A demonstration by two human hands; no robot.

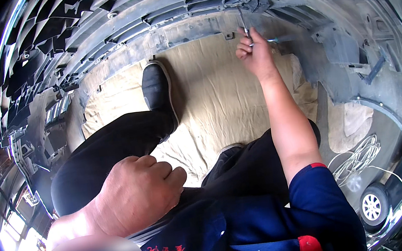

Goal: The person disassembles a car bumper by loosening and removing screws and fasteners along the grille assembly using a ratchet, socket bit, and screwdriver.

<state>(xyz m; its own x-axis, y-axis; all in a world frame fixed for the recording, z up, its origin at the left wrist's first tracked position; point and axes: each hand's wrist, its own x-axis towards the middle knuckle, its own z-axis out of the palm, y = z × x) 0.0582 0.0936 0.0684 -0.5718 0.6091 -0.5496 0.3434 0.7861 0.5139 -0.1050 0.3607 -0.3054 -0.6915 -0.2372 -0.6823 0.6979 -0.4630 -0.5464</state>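
My right hand (pixel 255 52) is stretched far forward, its fingers closed round a slim metal-shafted hand tool (pixel 244 21). The shaft points away from me, its far end at the lower edge of a large dark plastic car bumper (pixel 185 8). A thin light-blue piece (pixel 272 41) sticks out crosswise beside that hand; whether it belongs to the same tool I cannot tell. Nearer to me, my left hand (pixel 141 189) is curled into a fist above my lap, knuckles up. Its palm and whatever may be inside are hidden.
The bumper's inner side curves round me at the front and both sides. Beige cloth (pixel 206 84) covers the floor, with my dark shoe (pixel 156 88) near the bumper's edge. To the right lie a coiled pale cable (pixel 357 158) and a dark car with a wheel (pixel 374 205).
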